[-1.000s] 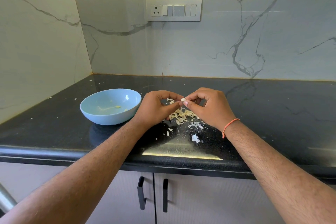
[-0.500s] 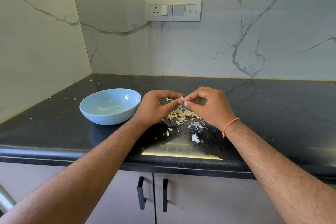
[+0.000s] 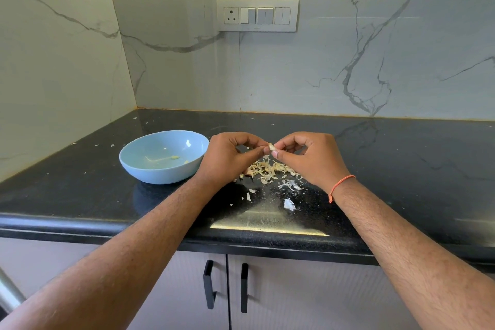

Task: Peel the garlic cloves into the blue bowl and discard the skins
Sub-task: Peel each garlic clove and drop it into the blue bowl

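Note:
A small pale garlic clove [image 3: 271, 146] is pinched between the fingertips of my left hand [image 3: 227, 159] and my right hand [image 3: 310, 158], a little above the black counter [image 3: 401, 169]. Both hands have curled fingers that meet at the clove. Under them lies a heap of dry garlic skins [image 3: 270, 169], with more flakes scattered toward the front edge. The blue bowl [image 3: 150, 169] stands just left of my left hand and holds a couple of small peeled pieces.
Marble walls close the counter at the back and left, with a switch panel [image 3: 257, 15] on the back wall. Below the counter edge are cabinet doors with black handles [image 3: 209, 286]. Small skin flecks dot the counter near the left wall.
The hands stay in the same place; the fingers have shifted slightly on the clove, and a bit more of it shows between the fingertips.

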`<move>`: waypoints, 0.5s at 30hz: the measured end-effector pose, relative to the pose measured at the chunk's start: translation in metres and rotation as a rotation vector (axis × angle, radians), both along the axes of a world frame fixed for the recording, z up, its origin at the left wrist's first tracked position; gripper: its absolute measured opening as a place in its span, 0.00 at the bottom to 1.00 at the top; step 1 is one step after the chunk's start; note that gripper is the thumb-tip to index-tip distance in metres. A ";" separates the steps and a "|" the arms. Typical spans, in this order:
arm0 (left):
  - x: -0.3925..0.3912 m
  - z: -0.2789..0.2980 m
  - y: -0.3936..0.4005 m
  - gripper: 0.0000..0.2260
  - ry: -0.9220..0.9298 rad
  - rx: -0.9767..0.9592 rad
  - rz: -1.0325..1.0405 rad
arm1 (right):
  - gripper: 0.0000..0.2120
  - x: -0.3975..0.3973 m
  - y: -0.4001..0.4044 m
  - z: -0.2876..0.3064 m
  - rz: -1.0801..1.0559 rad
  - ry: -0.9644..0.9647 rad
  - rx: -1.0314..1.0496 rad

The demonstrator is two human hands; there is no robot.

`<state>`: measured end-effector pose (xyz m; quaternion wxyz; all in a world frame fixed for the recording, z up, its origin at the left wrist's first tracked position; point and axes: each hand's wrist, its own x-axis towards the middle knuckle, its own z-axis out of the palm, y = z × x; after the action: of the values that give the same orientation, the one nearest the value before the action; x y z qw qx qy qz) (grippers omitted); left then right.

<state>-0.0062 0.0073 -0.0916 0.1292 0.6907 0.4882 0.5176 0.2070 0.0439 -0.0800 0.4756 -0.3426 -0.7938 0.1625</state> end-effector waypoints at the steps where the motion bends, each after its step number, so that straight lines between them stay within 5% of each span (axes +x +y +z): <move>1: 0.000 0.000 0.000 0.02 0.000 -0.009 0.005 | 0.04 0.000 0.000 0.000 -0.006 0.003 0.007; 15: 0.001 0.002 0.002 0.06 -0.056 -0.111 -0.045 | 0.05 -0.004 0.006 -0.007 -0.105 -0.194 0.370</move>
<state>-0.0055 0.0093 -0.0892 0.1924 0.6785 0.4966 0.5059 0.2027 0.0501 -0.0871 0.4594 -0.3042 -0.8333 -0.0448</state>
